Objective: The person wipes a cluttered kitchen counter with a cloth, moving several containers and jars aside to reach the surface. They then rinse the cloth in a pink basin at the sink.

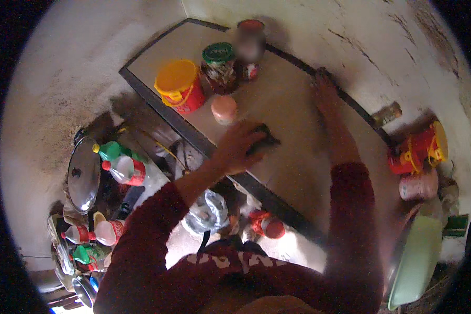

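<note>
Over the near part of a brown tabletop with a dark edge (286,157), my left hand (239,147) grips a dark cloth or sponge (263,139); its exact kind is unclear. Just beyond that hand stands a small jar with a pink lid (224,109). My right hand (325,88) reaches to the tabletop's far dark edge by the wall; its fingers are blurred, and I cannot tell whether it holds anything. Between the hands lies bare brown surface.
At the back left stand a red bucket with a yellow lid (180,86), a green-lidded jar (219,66) and a red-lidded container (251,39). Red tubs (418,151) and a pale green basin (416,263) are at right. Plastic bottles (127,170) and a metal lid (84,174) sit at left.
</note>
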Motion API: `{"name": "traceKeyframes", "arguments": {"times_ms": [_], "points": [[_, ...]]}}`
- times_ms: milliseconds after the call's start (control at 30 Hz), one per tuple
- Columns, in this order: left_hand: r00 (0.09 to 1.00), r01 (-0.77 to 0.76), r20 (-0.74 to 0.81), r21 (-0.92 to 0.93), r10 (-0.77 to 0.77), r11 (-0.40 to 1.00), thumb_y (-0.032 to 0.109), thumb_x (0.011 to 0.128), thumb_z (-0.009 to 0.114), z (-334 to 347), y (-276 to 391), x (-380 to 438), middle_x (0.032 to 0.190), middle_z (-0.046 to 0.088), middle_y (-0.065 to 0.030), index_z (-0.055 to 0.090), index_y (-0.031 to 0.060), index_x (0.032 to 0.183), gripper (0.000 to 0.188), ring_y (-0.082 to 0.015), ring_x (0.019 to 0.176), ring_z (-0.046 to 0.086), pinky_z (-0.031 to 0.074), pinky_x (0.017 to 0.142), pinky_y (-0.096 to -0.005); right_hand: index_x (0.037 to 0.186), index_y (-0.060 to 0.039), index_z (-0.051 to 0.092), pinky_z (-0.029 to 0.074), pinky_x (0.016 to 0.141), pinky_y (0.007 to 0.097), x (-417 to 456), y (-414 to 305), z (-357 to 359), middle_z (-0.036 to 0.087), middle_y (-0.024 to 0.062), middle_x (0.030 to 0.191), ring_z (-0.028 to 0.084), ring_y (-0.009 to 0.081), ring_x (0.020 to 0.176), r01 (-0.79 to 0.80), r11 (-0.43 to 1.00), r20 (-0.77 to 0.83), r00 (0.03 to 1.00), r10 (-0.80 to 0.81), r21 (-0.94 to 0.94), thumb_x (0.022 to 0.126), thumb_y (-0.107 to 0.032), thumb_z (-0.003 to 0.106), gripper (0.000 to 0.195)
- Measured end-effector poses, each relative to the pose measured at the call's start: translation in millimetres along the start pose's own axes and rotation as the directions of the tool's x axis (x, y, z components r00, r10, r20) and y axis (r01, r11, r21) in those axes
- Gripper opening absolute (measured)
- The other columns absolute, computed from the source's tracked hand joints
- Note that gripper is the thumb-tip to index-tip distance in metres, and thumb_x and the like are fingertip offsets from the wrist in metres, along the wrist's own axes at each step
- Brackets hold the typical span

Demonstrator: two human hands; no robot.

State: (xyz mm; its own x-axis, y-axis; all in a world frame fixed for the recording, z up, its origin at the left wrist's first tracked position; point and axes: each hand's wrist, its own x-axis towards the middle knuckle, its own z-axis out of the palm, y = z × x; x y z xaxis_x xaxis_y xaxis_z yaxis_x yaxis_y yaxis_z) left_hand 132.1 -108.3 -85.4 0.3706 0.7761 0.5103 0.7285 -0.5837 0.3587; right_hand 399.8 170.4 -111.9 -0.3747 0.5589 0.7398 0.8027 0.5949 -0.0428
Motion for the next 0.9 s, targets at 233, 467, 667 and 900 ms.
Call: {"name": "traceKeyframes", "arguments": {"times_ms": [233, 467, 667, 900], "points": [[0.998, 0.031, 0.050, -0.019, -0.030, 0.999, 0.029, 0.079, 0.076, 4.7, 4.3, 17.5, 0.137, 0.054, -0.0166, 0.060, 0.0099, 0.126, 0.053, -0.0405, 0.125, 0.050, 0.040, 0.107, -0.0518, 0.127, -0.0063, 0.060, 0.048, 0.101, 0.0466, 72.1, -64.9, 100.1, 0.063, 0.0195, 0.126, 0.058, 0.0375, 0.119, 0.075, 0.986, 0.417, 0.899, -0.132, 0.149, 0.091, -0.029, 0.059, 0.043], [1.000, -0.023, 0.000, -0.025, 0.023, 0.999, 0.030, 0.077, 0.077, 24.1, -15.4, 18.9, 0.135, 0.056, -0.0146, 0.061, 0.0104, 0.126, 0.055, -0.0371, 0.125, 0.052, 0.040, 0.109, -0.0492, 0.128, -0.0047, 0.058, 0.048, 0.099, 0.0454, -8.7, 119.8, 33.1, 0.061, 0.0210, 0.127, 0.058, 0.0371, 0.119, -0.115, 0.958, 0.433, 0.901, -0.010, 0.262, 0.094, -0.018, 0.054, 0.037], [0.998, 0.054, -0.012, -0.057, -0.055, 0.997, 0.028, 0.076, 0.076, 10.3, -9.6, 12.6, 0.133, 0.057, -0.0146, 0.063, 0.0113, 0.125, 0.054, -0.0351, 0.125, 0.053, 0.039, 0.109, -0.0486, 0.127, -0.0063, 0.058, 0.048, 0.098, 0.0455, -68.7, 49.5, -105.1, 0.062, 0.0171, 0.124, 0.060, 0.0374, 0.113, -0.194, 0.975, 0.124, 0.976, 0.181, 0.108, 0.096, -0.019, 0.051, 0.034], [0.999, 0.009, -0.038, -0.074, -0.012, 0.997, 0.028, 0.076, 0.075, 14.9, -1.4, 18.2, 0.135, 0.057, -0.0150, 0.063, 0.0118, 0.124, 0.052, -0.0376, 0.125, 0.053, 0.043, 0.107, -0.0476, 0.117, -0.0146, 0.064, 0.055, 0.081, 0.0456, -97.6, 114.8, -71.5, 0.065, 0.0146, 0.112, 0.065, 0.0321, 0.103, -0.234, 0.815, 0.193, 0.902, 0.385, -0.531, 0.096, -0.027, 0.054, 0.026]]}}
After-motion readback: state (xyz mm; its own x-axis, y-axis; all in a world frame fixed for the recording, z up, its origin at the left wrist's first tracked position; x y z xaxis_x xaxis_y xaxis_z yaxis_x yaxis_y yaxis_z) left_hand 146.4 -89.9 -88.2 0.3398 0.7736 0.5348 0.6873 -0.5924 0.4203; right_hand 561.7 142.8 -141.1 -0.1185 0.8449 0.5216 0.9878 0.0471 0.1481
